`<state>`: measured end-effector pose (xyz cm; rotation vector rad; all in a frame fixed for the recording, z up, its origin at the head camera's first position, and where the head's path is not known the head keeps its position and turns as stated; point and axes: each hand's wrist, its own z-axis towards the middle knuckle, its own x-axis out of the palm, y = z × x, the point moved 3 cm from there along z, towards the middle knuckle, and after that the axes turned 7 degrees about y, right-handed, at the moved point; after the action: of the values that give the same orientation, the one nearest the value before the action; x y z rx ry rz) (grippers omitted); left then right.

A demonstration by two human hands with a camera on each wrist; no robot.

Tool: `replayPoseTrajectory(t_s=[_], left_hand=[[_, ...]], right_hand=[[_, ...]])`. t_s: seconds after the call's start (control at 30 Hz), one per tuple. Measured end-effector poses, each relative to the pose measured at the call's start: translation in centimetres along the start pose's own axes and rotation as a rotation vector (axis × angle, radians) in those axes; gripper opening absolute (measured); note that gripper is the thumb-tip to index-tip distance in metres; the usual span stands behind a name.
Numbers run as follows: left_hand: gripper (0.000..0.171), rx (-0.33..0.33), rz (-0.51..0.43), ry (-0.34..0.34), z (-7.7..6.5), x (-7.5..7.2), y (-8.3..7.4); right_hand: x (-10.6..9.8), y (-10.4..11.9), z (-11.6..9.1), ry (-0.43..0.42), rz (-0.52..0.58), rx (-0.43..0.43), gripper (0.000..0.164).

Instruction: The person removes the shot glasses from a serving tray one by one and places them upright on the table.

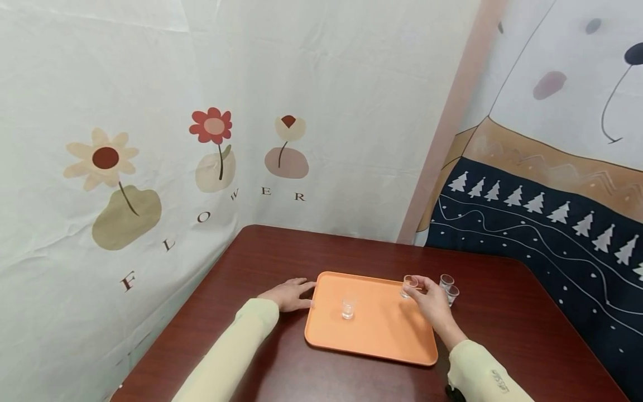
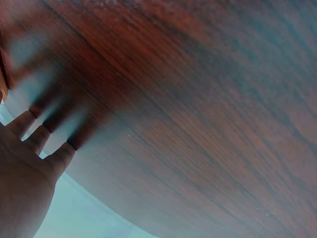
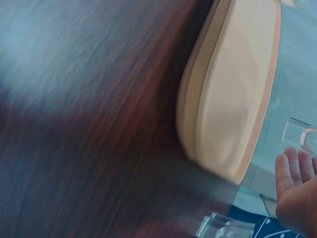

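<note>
White cloth [image 1: 351,84]: hung across the upper left and centre of the frame, printed with three flowers and the scattered letters F, L, O, W, E, R. Patterned hanging [image 1: 547,251]: right side of the frame, navy below with a row of white trees, tan and pale above. Tabletop [image 1: 281,251]: dark red-brown, wood-grained, rounded at the far corners, filling the lower centre. Tray [image 1: 382,340]: orange, rectangular with rounded corners and a raised rim, lying flat right of the lower centre. Sleeves, two: pale yellow-green, the left sleeve [image 1: 231,352] at bottom centre-left, the right sleeve [image 1: 482,368] at bottom right. Hands, two: the left hand [image 1: 288,296] was spread, palm down, its fingertips at the tray's left rim; the right hand [image 1: 432,301] pinched a glass between thumb and fingers at the tray's upper right corner. Glasses, four, small and clear: the held glass [image 1: 409,281], whether its base met the tray could not be told; the lone glass [image 1: 348,309], upright on the tray's left half; the rear glass [image 1: 446,281] and the front glass [image 1: 452,293], close together on the tabletop, just right of the right hand.
</note>
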<state>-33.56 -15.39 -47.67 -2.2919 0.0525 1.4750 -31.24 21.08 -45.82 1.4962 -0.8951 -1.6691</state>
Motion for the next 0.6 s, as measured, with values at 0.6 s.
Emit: replayPoseTrajectory(t_s=[0.6], left_hand=[[0.065,0.010,-0.009,-0.007,0.2,0.2,0.5]], right_hand=[[-3.4,-2.4,-1.2,-0.069,-0.104,0.072,0.046]])
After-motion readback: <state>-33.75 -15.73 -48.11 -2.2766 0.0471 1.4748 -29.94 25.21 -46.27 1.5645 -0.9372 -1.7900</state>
